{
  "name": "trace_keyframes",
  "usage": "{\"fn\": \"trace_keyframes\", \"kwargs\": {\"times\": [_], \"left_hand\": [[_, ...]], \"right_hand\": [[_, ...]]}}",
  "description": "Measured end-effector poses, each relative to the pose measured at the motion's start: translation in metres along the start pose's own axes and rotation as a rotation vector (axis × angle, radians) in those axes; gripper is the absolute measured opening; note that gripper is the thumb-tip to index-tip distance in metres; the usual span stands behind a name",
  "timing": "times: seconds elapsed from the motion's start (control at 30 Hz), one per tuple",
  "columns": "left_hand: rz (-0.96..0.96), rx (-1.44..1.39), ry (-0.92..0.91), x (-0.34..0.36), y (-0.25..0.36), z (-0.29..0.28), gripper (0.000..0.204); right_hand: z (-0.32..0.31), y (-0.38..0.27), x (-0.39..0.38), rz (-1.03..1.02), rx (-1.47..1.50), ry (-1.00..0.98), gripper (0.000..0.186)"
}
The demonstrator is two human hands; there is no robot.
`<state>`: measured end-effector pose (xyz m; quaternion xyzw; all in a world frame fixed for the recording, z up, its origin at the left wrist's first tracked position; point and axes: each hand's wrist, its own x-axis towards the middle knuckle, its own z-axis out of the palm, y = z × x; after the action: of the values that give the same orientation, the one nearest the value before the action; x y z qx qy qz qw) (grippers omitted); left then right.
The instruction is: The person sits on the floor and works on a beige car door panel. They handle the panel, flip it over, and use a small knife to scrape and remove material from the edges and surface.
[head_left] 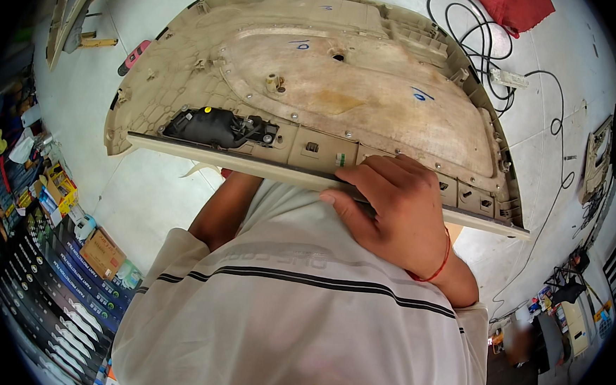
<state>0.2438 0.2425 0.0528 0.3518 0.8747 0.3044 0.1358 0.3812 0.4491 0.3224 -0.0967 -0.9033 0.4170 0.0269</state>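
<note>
A beige car door panel [312, 126] fills the upper middle, its inner side turned up toward me. A tan fibre pad with blue pen marks covers much of it, fixed around its rim with several screws. My right hand [395, 205] grips the panel's near edge, thumb on the close side and fingers over the top; a red string circles the wrist. To the left of that hand, a black inner handle mechanism [217, 127] sits in the panel. My left forearm [223, 212] passes below the near edge, and the panel hides the left hand.
Black cable [488, 41] lies coiled on the pale tiled floor [528, 164], by a red cloth [516, 11]. A pink and black tool [134, 56] lies beyond the panel's left edge. Stacked dark boxes [55, 290] and a cardboard box [103, 253] stand at left. Another panel [598, 157] lies far right.
</note>
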Motion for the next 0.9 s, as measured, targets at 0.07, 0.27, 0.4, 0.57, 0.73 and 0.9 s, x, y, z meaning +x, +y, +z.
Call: {"fn": "trace_keyframes", "kwargs": {"times": [0.07,0.27,0.4,0.57,0.73,0.9], "left_hand": [[0.006,0.001,-0.002,-0.001,0.003,0.003,0.030],[0.015,0.003,-0.005,-0.001,0.005,0.001,0.030],[0.012,0.015,0.001,0.002,0.002,-0.002,0.031],[0.012,0.022,0.000,0.005,-0.002,-0.001,0.031],[0.008,0.030,-0.006,0.003,-0.003,-0.004,0.031],[0.010,0.033,-0.013,0.002,-0.002,-0.006,0.032]], "right_hand": [[0.000,-0.001,-0.001,0.013,0.012,0.001,0.023],[0.002,0.000,-0.002,0.015,0.034,-0.007,0.020],[0.002,0.001,-0.003,0.015,0.032,-0.020,0.020],[-0.003,0.001,-0.011,0.039,0.044,-0.026,0.023],[-0.025,0.006,-0.029,0.049,0.137,-0.092,0.039],[-0.071,0.023,-0.061,0.211,0.070,-0.153,0.049]]}}
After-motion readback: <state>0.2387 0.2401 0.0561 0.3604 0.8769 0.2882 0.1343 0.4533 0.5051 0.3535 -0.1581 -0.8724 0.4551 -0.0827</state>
